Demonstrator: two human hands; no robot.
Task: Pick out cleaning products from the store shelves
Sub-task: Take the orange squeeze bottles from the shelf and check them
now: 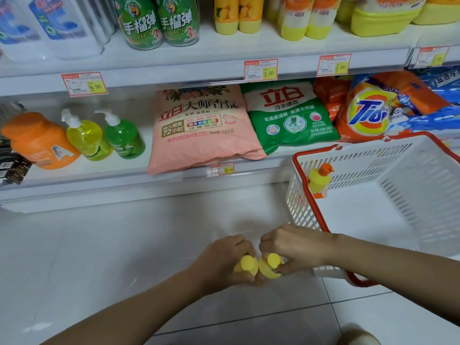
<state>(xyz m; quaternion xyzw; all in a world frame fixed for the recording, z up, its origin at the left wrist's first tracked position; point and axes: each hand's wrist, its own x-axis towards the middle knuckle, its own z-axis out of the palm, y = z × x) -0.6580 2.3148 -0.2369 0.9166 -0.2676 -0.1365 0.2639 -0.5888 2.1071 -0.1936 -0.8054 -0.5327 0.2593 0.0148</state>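
In the head view, the left hand [224, 257] is gripping 1 yellow bottle [246, 266] and the right hand [291, 247] is gripping a 2nd yellow bottle [270, 268]. They are side by side low over the floor, just outside the basket's [319, 215] near left corner. The loading step is seemingly underway: both are needing a lift over the red rim. An orange-capped bottle [318, 181] is standing by the left wall, so room is lying rightward.

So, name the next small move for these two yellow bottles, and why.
Probably carry both rightward and lower them into the white basket: the left hand grips the left bottle, the right hand the right bottle, and an orange-capped bottle already sits inside.
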